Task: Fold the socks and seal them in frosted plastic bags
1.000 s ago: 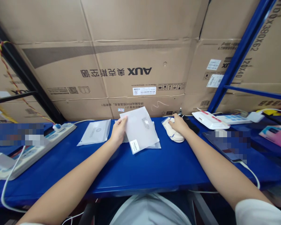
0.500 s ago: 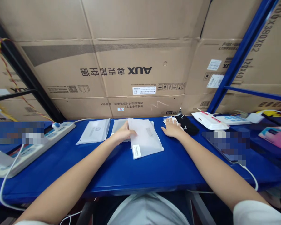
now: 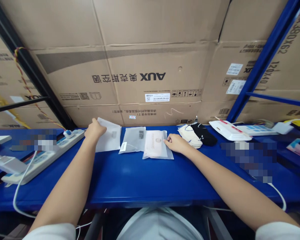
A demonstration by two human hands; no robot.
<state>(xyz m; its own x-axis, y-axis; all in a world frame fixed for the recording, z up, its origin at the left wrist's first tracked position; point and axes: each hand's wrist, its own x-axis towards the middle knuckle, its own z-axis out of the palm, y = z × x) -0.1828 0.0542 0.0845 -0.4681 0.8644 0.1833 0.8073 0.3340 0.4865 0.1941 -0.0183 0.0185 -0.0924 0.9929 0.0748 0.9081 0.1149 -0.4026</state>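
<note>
Three frosted plastic bags are in a row on the blue tabletop. My left hand [image 3: 95,130] is closed on the upper left edge of the left bag [image 3: 108,138], which shows a small printed barcode. The middle bag [image 3: 133,141] carries a white label at its lower left and a barcode. On the right bag [image 3: 155,146] a round logo shows over pale pinkish contents. Fingers of my right hand [image 3: 177,143] are pinched at that bag's right edge. Just beyond this hand lie white socks [image 3: 191,136] and black socks [image 3: 204,134], side by side.
A white power strip [image 3: 47,156] with plugs and a cable runs along the left. At the right are a white tray-like item [image 3: 230,130], another power strip [image 3: 258,130] and a blurred-out device with a white cable. A cardboard wall [image 3: 140,26] rises behind, between metal posts.
My left hand has moved left from the central bag to the left bag, which now shows its barcode side. My right hand has left the socks for the right bag's edge.
</note>
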